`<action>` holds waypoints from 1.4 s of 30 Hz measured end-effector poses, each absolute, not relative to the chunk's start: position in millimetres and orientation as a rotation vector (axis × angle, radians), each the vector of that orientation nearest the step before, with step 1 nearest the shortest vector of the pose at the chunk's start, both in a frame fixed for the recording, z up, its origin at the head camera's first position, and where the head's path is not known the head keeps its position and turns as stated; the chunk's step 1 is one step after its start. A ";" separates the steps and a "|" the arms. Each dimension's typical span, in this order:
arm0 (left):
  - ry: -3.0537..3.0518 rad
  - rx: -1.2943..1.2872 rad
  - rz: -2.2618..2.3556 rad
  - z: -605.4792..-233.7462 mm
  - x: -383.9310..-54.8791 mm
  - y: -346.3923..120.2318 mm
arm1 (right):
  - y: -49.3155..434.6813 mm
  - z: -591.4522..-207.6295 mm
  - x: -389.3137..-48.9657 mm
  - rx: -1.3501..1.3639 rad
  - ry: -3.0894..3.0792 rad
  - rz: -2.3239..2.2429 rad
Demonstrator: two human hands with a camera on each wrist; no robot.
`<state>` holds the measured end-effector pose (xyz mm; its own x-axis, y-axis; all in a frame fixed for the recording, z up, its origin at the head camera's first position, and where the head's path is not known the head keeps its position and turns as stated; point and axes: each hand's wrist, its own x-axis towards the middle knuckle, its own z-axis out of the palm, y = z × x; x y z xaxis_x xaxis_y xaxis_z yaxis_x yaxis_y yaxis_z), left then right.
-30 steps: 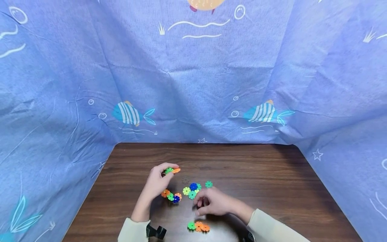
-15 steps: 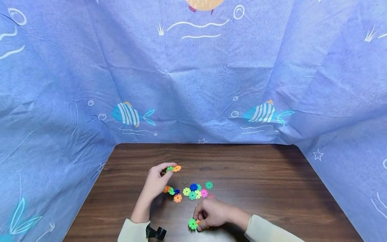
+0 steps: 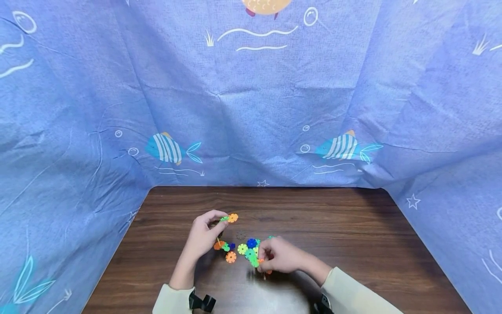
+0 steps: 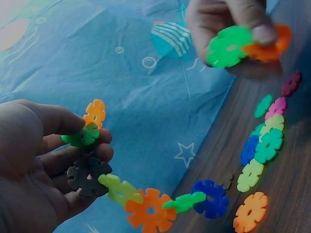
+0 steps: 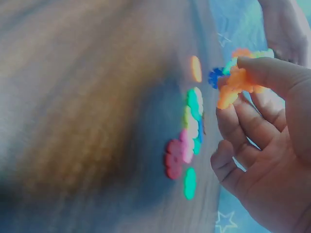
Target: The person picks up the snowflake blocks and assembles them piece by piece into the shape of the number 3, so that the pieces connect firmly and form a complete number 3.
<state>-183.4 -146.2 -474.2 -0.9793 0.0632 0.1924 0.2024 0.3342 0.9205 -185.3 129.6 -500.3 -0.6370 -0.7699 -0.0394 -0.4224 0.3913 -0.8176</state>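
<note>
My left hand (image 3: 205, 232) grips a chain of interlocking plastic flower discs, its thumb and fingers on a green disc (image 4: 85, 136) near the top. An orange disc (image 4: 95, 113) sticks up above them. Below hang a black disc (image 4: 88, 177), a yellow-green one, another orange disc (image 4: 151, 211), a green one and a blue disc (image 4: 210, 199). To the right, my right hand (image 3: 284, 255) pinches a shorter chain by its orange discs (image 5: 238, 85), with a green disc (image 4: 230, 47) at its end. This chain is held above the table, apart from the left one.
Loose discs lie in a cluster on the brown wooden table (image 3: 333, 226), among them a teal disc (image 4: 268, 146), a pink disc (image 4: 276, 108) and a dark red disc (image 4: 291, 83). A single orange disc (image 3: 231, 257) lies left of them. Blue fabric (image 3: 251, 109) surrounds the table.
My right hand came down on the short green and orange chain near the front, pinched it and lifted it forward off the table. My left hand has barely moved; its chain has turned slightly.
</note>
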 end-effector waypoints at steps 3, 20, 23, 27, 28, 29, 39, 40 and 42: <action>-2.443 -0.244 -1.777 -473.1 -182.6 -145.4 | 132.1 -495.8 -193.0 -0.962 2.250 -1.212; -2.395 -0.309 -2.106 -477.9 -185.6 -136.4 | 129.4 -482.8 -232.1 -0.858 2.539 -1.365; -2.397 -0.321 -2.148 -478.8 -185.5 -135.1 | 128.3 -478.3 -235.2 -0.877 2.557 -1.389; -2.397 -0.312 -2.177 -479.5 -185.4 -134.7 | 125.6 -474.5 -236.7 -0.862 2.579 -1.433; -2.401 -0.302 -2.181 -479.8 -185.7 -134.4 | 125.1 -474.1 -236.8 -0.859 2.571 -1.456; -2.402 -0.302 -2.183 -479.7 -185.7 -133.9 | 124.7 -474.0 -236.8 -0.856 2.560 -1.477; -2.398 -0.300 -2.235 -481.2 -186.3 -130.9 | 122.0 -471.9 -235.6 -0.799 2.502 -1.558; -2.397 -0.297 -2.239 -481.1 -186.2 -130.9 | 121.5 -470.9 -235.4 -0.794 2.499 -1.560; -2.400 -0.302 -2.233 -481.3 -186.4 -131.0 | 120.5 -469.5 -235.2 -0.788 2.487 -1.569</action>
